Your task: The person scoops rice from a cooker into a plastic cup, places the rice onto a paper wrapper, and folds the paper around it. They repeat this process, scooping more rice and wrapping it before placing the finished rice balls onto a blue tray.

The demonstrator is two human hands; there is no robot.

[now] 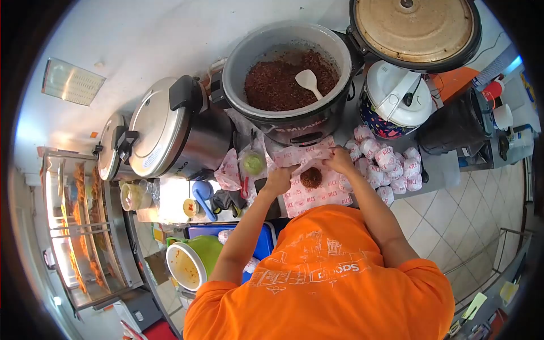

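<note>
A round brown ball of rice [311, 178] sits on a sheet of white paper [309, 198] printed with red "RICE" lettering, close in front of my body. My left hand [280, 180] grips the paper's far left part, and my right hand [340, 161] holds its far right part. Between them, the far edge of the sheet is folded up beyond the ball. Several paper-wrapped bundles [387, 158] are piled just right of my right hand. Beyond the paper stands an open cooker [306, 127] of dark reddish-brown rice [277, 85], with a white paddle [309, 81] resting in it.
Two closed steel cookers [156, 127] stand at the left. A lidded patterned pot [391, 122] and black bin [453, 124] are on the right. Left of my arm lie a blue scoop [202, 195], a red-handled tool [245, 187] and a white-rimmed container [186, 266].
</note>
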